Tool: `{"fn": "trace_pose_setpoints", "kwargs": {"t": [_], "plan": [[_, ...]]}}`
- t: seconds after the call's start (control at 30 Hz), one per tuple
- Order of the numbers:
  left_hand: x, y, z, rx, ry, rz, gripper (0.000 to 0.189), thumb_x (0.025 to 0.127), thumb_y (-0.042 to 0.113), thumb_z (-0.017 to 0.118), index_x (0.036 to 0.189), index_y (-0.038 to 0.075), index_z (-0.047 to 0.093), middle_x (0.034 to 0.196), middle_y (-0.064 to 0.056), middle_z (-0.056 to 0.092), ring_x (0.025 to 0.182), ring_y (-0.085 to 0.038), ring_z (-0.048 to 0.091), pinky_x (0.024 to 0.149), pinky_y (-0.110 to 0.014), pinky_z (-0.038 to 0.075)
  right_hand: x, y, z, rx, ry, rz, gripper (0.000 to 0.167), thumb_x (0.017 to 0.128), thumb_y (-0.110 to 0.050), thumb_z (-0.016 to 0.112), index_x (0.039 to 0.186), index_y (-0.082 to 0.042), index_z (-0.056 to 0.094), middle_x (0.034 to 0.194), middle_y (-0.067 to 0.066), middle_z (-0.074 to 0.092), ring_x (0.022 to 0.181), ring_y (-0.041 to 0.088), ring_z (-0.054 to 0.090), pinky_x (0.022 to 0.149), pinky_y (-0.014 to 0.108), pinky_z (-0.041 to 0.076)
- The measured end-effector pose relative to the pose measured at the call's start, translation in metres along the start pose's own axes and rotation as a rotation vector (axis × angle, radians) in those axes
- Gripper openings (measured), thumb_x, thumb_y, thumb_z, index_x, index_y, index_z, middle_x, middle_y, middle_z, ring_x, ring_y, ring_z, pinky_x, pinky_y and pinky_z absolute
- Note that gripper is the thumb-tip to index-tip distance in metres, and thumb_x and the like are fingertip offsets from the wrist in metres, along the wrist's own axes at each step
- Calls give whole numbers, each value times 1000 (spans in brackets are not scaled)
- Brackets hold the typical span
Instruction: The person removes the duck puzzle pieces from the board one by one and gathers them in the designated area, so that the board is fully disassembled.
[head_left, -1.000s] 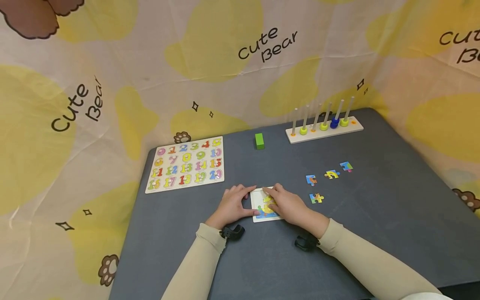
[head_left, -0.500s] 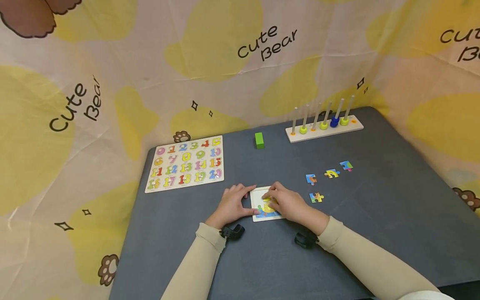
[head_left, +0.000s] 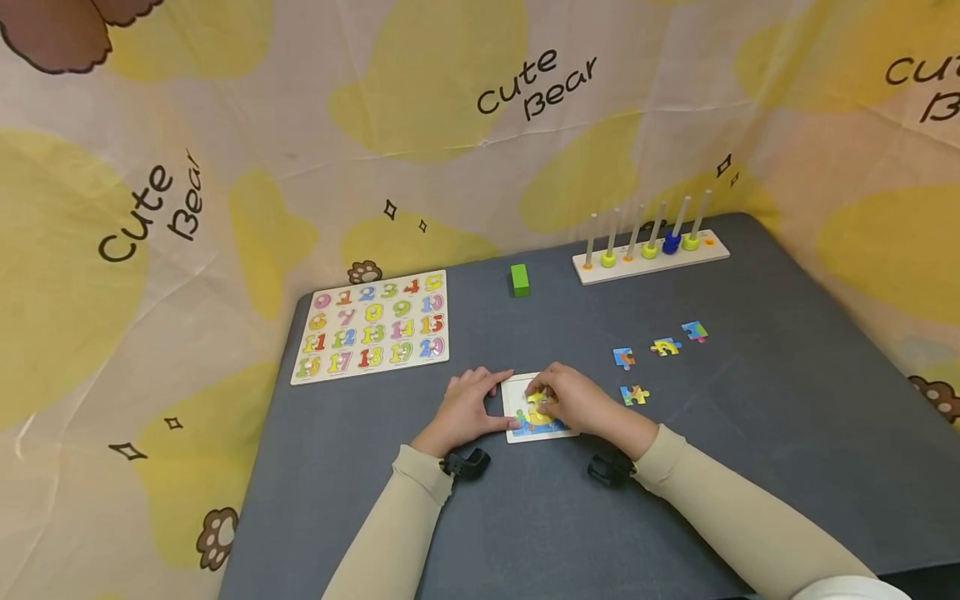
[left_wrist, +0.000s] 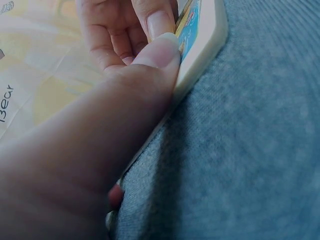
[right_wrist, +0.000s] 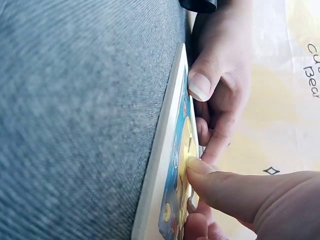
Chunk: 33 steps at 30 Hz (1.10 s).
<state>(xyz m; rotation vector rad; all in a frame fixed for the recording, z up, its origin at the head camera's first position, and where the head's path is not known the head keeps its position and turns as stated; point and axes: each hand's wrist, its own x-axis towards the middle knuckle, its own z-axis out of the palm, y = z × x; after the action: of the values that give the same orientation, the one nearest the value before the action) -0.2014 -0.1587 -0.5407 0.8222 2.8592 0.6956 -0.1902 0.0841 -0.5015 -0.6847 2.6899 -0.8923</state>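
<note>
A small jigsaw tray (head_left: 517, 387) with a pale rim lies on the grey table, its lower part filled with blue and yellow picture pieces. My left hand (head_left: 467, 410) holds the tray's left side, thumb on the lower corner and index finger by the upper one. Over the tray, my right hand (head_left: 579, 407) pinches a yellow jigsaw piece (head_left: 536, 398) between thumb and fingers. In the right wrist view the thumb (right_wrist: 225, 187) presses on yellow close to the tray's surface. Several loose jigsaw pieces (head_left: 634, 395) lie right of the right hand.
A number puzzle board (head_left: 387, 336) lies at the back left. Behind the tray stands a green block (head_left: 520, 281). At the back right is a white peg stand (head_left: 637, 268) with upright rods and a few rings. A printed cloth (head_left: 435, 100) hangs behind the table.
The right hand's fingers have shifted slightly over the tray, leaving more of the yellow piece and the tray's lower right corner in sight. My left hand has stayed put.
</note>
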Motion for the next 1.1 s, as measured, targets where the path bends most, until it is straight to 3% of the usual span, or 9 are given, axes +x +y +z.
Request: {"fn": "trace_pose_setpoints", "kwargs": {"t": [0.27, 0.6, 0.77, 1.1], "plan": [[-1, 1, -2, -7, 11, 1, 89, 81, 61, 85, 154, 20, 55, 92, 7, 45, 82, -14, 39, 77, -37, 27, 3, -1, -5, 4, -51, -10, 42, 93, -8, 81, 134, -10, 72, 106, 5, 59, 83, 15, 50, 75, 33, 45], [0, 2, -3, -2, 17, -5, 88, 81, 60, 85, 154, 20, 55, 93, 6, 45, 84, -15, 40, 78, -37, 27, 5, 3, -10, 7, -91, -54, 37, 92, -15, 83, 127, -11, 72, 88, -4, 56, 75, 13, 49, 68, 31, 42], [1, 3, -3, -3, 24, -1, 87, 81, 59, 86, 154, 20, 56, 94, 7, 46, 85, -14, 40, 78, -37, 28, 3, 5, -10, 36, -72, -72, 30, 91, -12, 84, 119, -10, 73, 84, -8, 61, 71, 11, 51, 66, 30, 45], [-2, 3, -3, 3, -4, -3, 89, 81, 62, 85, 154, 19, 56, 93, 7, 46, 83, -14, 40, 78, -37, 28, -12, 10, -12, 192, 2, -18, 29, 98, -9, 75, 126, -7, 66, 81, -2, 58, 70, 15, 51, 65, 31, 43]]}}
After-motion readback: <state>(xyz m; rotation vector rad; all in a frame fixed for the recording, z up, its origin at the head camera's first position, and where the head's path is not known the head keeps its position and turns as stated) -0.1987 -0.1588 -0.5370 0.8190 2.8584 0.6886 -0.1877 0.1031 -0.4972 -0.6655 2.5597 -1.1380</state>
